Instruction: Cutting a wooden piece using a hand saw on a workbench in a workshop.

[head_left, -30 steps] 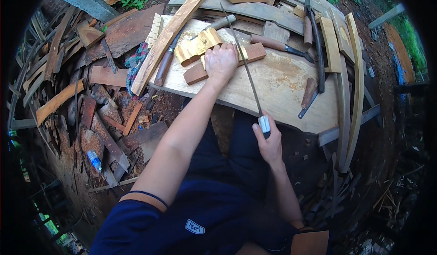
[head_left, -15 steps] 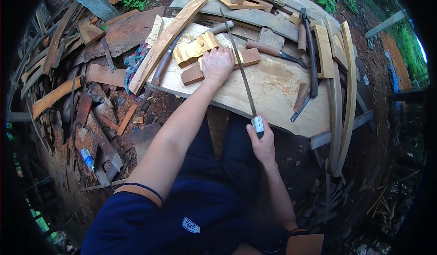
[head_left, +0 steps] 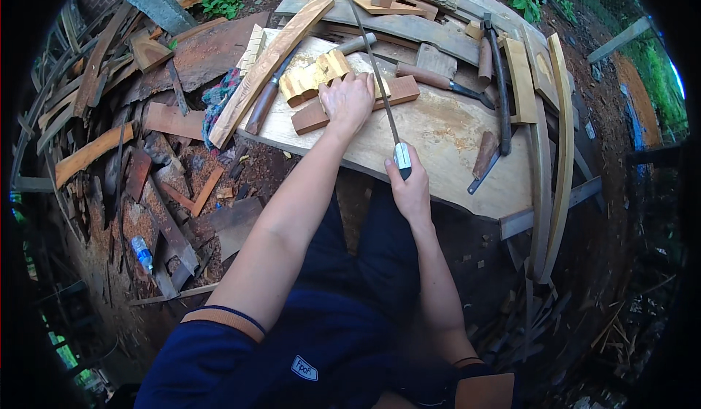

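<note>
My left hand [head_left: 349, 104] presses down on a reddish-brown wooden block [head_left: 312, 118], its fingers bent over the block's far side. Close behind lies a pale yellow wood piece [head_left: 307, 80] with a scalloped edge; whether my fingertips touch it, I cannot tell. In my right hand [head_left: 410, 190] is the grey-and-black handle of a hand saw [head_left: 383, 95]. Its long, thin blade shows nearly edge-on and slants away from me, crossing the block just right of my left hand. How deep the blade sits in the wood is hidden.
On the wooden workbench [head_left: 438, 164] lie wooden-handled chisels [head_left: 427, 77], a hammer [head_left: 501, 80], a small knife-like tool [head_left: 484, 157] and a long plank [head_left: 270, 66]. Curved strips [head_left: 562, 153] line the right edge. Scrap wood [head_left: 171, 121] and a plastic bottle [head_left: 142, 254] are at left.
My right hand and the saw have moved forward, away from me, and slightly left. My left hand stays on the block. The whole view has shifted slightly.
</note>
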Tool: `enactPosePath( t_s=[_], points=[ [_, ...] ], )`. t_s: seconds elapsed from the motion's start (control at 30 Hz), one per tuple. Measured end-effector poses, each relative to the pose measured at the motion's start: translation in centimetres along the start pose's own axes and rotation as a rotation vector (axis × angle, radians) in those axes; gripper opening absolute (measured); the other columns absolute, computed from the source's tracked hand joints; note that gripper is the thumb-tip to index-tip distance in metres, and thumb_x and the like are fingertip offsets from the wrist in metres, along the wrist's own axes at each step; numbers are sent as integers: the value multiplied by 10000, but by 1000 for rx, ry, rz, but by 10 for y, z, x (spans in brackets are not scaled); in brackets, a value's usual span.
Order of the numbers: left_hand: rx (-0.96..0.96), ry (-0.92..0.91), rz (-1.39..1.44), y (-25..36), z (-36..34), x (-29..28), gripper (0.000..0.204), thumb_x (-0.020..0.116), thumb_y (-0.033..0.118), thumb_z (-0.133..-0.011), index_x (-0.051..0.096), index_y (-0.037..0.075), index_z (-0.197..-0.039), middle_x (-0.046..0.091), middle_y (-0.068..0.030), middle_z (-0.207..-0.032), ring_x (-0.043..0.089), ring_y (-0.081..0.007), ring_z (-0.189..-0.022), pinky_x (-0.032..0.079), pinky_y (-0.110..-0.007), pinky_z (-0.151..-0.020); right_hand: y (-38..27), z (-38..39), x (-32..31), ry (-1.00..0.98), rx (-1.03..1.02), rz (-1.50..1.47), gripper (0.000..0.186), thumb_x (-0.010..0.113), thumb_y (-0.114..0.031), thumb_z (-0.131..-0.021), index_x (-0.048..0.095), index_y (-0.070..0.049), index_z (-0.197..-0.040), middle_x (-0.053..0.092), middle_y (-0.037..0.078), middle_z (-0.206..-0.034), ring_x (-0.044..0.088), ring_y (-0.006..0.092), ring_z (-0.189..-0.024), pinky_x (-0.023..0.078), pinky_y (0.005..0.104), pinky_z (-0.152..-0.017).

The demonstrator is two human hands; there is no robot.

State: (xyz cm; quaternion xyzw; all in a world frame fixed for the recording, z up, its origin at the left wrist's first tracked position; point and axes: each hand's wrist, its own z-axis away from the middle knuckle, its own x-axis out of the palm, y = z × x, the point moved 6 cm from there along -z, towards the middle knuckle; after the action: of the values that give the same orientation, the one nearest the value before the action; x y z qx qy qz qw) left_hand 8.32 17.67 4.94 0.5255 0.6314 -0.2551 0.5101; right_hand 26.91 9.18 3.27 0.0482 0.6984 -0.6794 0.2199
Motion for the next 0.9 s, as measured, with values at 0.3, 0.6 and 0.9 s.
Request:
enactPosePath(
  t_s=[0.3,0.6,0.9],
  points=[
    [9,13,-78,-9,1,6,381,478,327,-1005,720,101,-817,716,-79,-867,687,-275,-838,491,-464,-772,0,55,-25,-105,116,44,461,640,-136,-933,526,-37,-1369,648,249,-1218,639,349,-1165,493,394,-959],
    [88,25,-3,4,3,4,338,497,309,-988,714,100,-835,701,-69,-844,672,-269,-825,493,-454,-761,2,-6,0,-126,171,-17,468,647,-173,-937,520,10,-1348,659,236,-1161,654,315,-1096,487,371,-942],
    [90,39,7,-5,3,-5,349,501,300,-980,724,97,-804,706,-83,-863,673,-272,-840,496,-445,-778,8,70,-30,-150,162,-53,483,643,-192,-954,518,6,-1376,679,195,-1148,649,239,-1103,482,361,-958]
  ],
)
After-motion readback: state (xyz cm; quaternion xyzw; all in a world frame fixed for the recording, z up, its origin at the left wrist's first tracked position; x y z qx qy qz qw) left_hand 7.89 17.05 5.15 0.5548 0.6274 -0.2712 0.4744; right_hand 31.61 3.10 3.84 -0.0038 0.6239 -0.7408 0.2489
